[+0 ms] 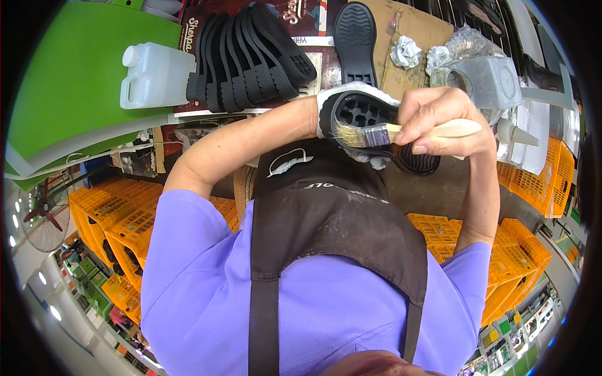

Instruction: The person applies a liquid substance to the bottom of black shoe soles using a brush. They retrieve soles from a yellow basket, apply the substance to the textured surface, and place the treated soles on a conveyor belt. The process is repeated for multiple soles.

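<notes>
My left hand [327,100], in a white glove, is wrapped round a black shoe sole [359,111] and holds it up in front of the apron, its hollowed, gridded face showing. Bare-skinned, my right hand [433,119] grips the pale wooden handle of a paintbrush [382,134]. The brush's bristles rest on the heel or toe end of the sole; which end I cannot tell. Beyond my hands another black sole [355,44] lies on the bench. To its left, several black soles [248,59] lean on one another in a row.
A white plastic jug [160,75] stands left of the row on a green surface [75,81]. Crumpled white wads [406,52] lie on cardboard [426,25] at the back right, near a clear plastic container [492,81]. Orange crates [125,216] stand on both sides of me.
</notes>
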Available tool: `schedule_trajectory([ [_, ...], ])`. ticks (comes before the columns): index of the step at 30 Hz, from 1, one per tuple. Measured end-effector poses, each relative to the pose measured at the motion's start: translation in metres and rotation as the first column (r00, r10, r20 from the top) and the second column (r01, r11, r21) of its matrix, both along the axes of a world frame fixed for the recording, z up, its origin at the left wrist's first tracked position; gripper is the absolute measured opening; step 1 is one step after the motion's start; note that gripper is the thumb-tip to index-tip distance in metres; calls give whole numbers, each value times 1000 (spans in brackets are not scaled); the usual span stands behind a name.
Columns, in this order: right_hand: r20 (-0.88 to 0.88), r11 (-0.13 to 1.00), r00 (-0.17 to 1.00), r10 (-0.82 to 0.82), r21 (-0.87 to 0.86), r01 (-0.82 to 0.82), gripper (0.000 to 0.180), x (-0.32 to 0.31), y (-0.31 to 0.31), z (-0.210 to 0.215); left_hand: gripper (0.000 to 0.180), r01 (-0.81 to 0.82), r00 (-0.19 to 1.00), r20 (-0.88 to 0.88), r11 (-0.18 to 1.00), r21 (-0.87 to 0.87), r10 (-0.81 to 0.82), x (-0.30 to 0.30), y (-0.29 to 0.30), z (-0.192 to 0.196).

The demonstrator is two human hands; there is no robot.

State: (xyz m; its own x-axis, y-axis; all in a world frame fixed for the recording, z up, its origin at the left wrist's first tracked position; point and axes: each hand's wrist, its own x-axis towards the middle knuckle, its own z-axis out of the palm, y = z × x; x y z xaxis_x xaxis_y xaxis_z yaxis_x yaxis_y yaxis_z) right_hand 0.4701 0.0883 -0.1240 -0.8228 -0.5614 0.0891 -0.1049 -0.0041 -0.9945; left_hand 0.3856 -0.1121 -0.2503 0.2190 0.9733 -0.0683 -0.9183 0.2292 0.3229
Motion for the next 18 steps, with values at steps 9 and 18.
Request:
schedule_trajectory([
  [9, 123, 993, 986, 113, 7, -115, 20, 3, 17, -4, 32, -9, 999, -44, 970, -244, -2, -1, -6, 24],
  [18, 37, 943, 980, -193, 283, 175, 31, 54, 72, 11, 58, 125, 962, 253, 989, -85, -100, -14, 0, 36],
])
